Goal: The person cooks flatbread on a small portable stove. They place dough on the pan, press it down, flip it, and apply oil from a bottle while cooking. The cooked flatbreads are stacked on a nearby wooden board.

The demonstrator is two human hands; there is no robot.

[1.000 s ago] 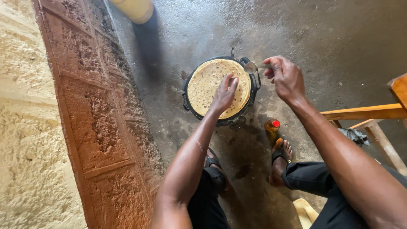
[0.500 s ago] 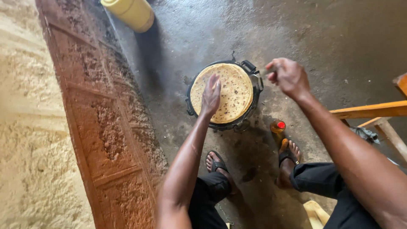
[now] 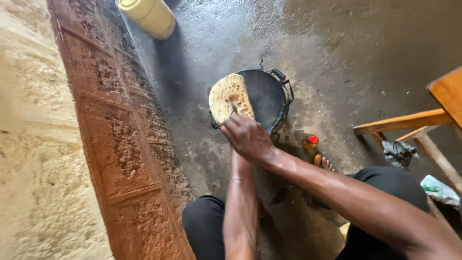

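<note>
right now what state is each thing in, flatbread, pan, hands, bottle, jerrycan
flatbread: lifted at the pan's left edge, browned, spotted side showing
pan: on the floor, dark surface mostly bare
right hand: at the flatbread's lower edge, grip unclear
left hand: hidden under the right hand
small bottle: upright, red cap on
yellow jerrycan: on the floor, top out of view

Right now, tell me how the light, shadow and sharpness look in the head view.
Head view: soft daylight without glare; the yellow jerrycan casts a dark shadow on the floor; flatbread and pan fairly sharp; right hand covers the left.
</note>
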